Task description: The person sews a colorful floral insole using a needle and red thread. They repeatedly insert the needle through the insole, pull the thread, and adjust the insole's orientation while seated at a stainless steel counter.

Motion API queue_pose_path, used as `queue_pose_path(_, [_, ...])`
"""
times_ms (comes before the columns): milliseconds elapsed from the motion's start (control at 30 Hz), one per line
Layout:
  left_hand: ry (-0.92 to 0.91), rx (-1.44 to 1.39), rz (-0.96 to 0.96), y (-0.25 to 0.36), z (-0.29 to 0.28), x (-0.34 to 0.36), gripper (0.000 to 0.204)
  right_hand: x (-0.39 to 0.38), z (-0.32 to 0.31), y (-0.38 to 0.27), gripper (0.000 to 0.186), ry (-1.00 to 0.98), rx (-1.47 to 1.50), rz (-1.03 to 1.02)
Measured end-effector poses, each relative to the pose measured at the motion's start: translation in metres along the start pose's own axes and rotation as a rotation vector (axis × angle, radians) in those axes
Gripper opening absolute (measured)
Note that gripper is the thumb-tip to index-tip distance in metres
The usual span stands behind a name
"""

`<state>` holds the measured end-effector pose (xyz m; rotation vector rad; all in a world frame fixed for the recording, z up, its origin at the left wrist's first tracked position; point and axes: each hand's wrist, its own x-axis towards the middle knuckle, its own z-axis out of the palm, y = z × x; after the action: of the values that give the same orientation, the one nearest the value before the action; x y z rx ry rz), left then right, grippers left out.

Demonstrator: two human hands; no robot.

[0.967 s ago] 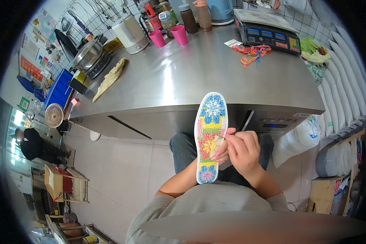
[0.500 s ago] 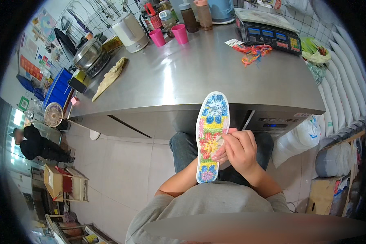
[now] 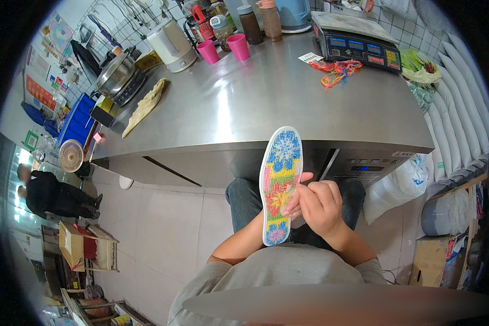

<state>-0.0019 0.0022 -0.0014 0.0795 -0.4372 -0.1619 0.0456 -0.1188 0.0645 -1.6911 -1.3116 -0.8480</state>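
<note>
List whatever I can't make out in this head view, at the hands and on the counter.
- Underside of the patterned insole: faces away from the head camera.
- Left hand: in the head view, mostly hidden behind the insole; only some fingers show.
- Right hand: anything thin pinched at its fingertips is too small to tell in the head view.
- Blue container on the counter: its top is cut off by the head view's upper edge.

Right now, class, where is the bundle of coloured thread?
In the head view, the thread bundle lies on the steel counter, toward its far right, just in front of the black scale and beyond the patterned insole.
</note>
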Motion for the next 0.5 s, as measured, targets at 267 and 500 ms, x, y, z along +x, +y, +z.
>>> queue_pose_path(267, [0.722,0.879,0.302,-0.004,0.02,0.003,0.039,-0.021,0.02,0.032,0.017,-0.051,0.403,0.484])
queue_pose_path(500, [0.668,1.166,0.29,-0.014,0.024,0.003,0.037,-0.062,0.047,0.045,0.027,0.13,1.426,1.303])
